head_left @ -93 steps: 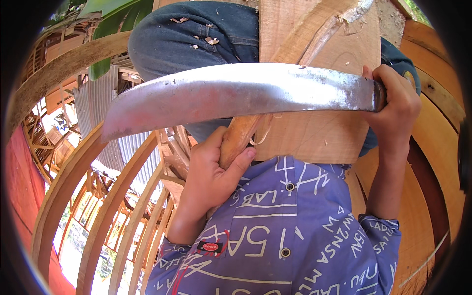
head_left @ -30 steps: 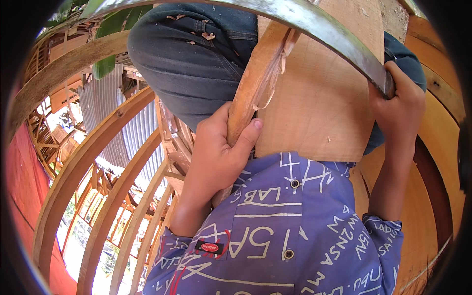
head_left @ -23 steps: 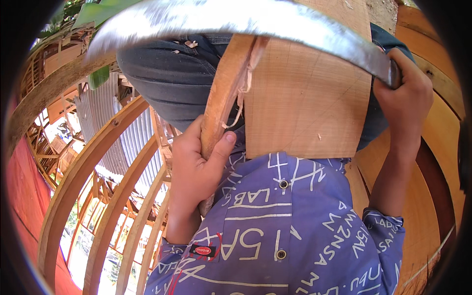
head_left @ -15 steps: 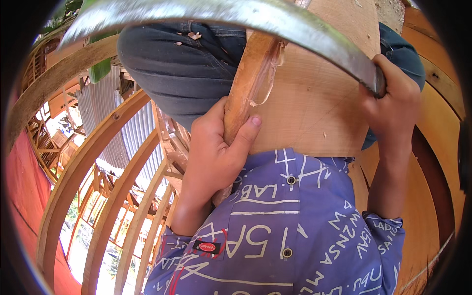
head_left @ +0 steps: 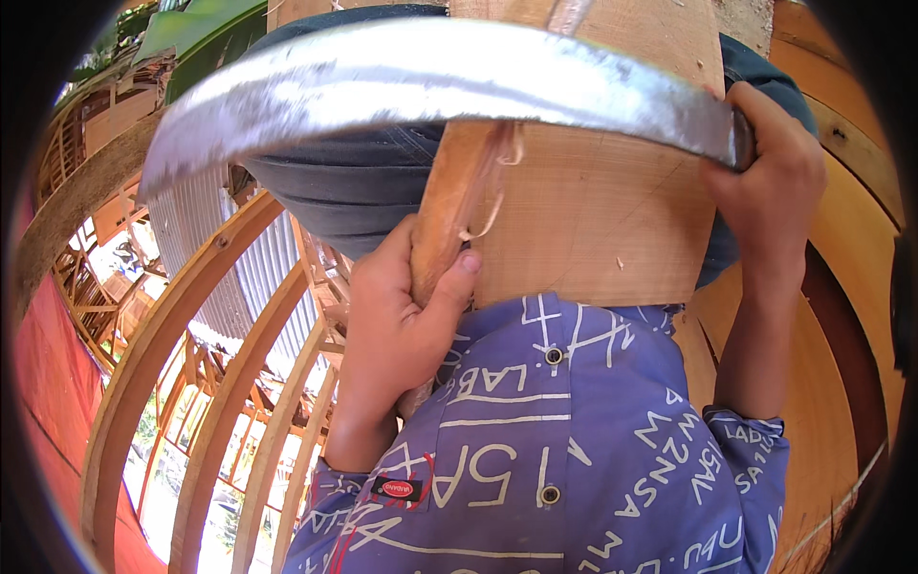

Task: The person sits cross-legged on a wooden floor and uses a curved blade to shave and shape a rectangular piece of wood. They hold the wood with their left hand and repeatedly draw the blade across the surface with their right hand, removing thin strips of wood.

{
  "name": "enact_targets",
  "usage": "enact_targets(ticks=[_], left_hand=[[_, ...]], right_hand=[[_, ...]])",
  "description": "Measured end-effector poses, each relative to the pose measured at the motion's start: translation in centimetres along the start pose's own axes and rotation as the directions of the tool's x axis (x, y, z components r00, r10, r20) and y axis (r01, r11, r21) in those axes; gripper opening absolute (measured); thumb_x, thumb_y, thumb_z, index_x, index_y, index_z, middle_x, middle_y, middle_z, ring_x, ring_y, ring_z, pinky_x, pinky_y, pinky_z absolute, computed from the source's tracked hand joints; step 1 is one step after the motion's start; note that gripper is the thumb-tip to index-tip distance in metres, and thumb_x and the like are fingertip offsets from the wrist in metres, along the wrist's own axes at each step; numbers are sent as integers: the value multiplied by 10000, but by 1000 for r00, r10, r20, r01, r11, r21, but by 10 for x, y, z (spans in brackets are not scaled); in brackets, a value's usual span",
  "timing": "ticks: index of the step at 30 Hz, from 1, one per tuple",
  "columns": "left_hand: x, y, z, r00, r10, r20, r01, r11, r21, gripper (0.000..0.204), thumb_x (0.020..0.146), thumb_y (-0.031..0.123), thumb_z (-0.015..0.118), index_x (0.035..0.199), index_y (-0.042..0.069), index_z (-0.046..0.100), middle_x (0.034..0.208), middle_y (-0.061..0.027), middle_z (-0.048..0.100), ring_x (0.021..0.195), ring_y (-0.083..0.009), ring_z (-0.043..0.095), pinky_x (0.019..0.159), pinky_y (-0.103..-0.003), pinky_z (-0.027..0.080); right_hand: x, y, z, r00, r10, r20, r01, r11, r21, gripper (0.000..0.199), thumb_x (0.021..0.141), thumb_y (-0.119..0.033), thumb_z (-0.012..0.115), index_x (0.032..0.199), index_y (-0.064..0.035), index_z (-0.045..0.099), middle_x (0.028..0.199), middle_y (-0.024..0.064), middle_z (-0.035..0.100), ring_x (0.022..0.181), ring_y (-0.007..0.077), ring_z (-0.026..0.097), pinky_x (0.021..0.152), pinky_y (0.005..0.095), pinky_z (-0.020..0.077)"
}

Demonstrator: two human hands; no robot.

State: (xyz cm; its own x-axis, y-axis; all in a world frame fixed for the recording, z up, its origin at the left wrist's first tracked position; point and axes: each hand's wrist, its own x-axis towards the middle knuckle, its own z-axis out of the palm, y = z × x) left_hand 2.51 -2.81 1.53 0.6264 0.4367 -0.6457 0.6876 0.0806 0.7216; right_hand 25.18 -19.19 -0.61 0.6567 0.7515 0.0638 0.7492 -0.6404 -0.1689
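Note:
My left hand [head_left: 400,311] is wrapped round the lower part of a wooden bar [head_left: 448,196], thumb lying along its side. Thin curled shavings [head_left: 492,215] hang from the bar's right face. At the right, my right hand [head_left: 773,182] is closed on the end of a machete [head_left: 421,81], whose grip is hidden in the fist. The broad, shiny blade reaches leftward across the bar and hides part of it. I cannot tell whether blade and bar touch. Beneath them a wide wooden board [head_left: 598,230] extends from my shirt outward between my legs.
My trousered leg [head_left: 335,206] lies left of the board, under the blade. Curved wooden slats [head_left: 163,354] stand at the left, with corrugated metal sheets [head_left: 206,239] beyond. Wooden panels [head_left: 851,316] line the right side. A green leaf [head_left: 206,43] shows at the far left.
The machete has come nearer to me and shows more of its flat face. My left hand and the bar have shifted a little left and toward me. My right hand has moved slightly.

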Motion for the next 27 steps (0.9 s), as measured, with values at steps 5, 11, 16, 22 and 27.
enact_targets(ticks=[5,11,16,22,27], left_hand=[[-3,9,-6,999,-54,5,54,998,15,287,862,167,605,1034,-60,569,708,-90,593,652,-104,524,590,-273,427],[-3,-13,1,1000,0,-23,0,1000,-29,278,867,169,606,1022,-58,565,701,-67,578,627,-95,499,570,-264,411],[4,2,-7,1000,-10,-29,12,998,64,325,870,186,607,1064,-69,557,756,-86,597,697,-100,515,633,-272,433],[4,1,-4,999,-37,-20,36,999,-14,315,869,185,602,1056,-65,561,735,-66,585,704,-87,510,634,-260,429],[5,20,-5,991,-102,82,102,995,0,304,864,159,601,1078,-54,564,719,-54,574,694,-82,508,629,-257,426]], right_hand=[[-2,23,8,986,121,-112,-126,991,-39,287,614,-168,687,896,-115,674,715,106,632,681,313,615,605,385,479],[6,2,6,998,26,60,-24,999,-46,296,678,-148,671,967,-87,657,829,148,641,786,334,615,669,379,480],[5,33,17,991,128,-28,-130,982,-134,324,689,-155,679,1009,-109,668,850,133,662,798,331,626,684,382,488],[8,12,6,998,0,67,-1,1000,17,325,712,-130,656,1034,-97,663,862,142,661,798,323,634,685,365,488],[2,40,1,983,175,52,-172,984,-53,333,706,-136,665,1035,-83,655,893,154,658,825,333,629,690,379,486]])
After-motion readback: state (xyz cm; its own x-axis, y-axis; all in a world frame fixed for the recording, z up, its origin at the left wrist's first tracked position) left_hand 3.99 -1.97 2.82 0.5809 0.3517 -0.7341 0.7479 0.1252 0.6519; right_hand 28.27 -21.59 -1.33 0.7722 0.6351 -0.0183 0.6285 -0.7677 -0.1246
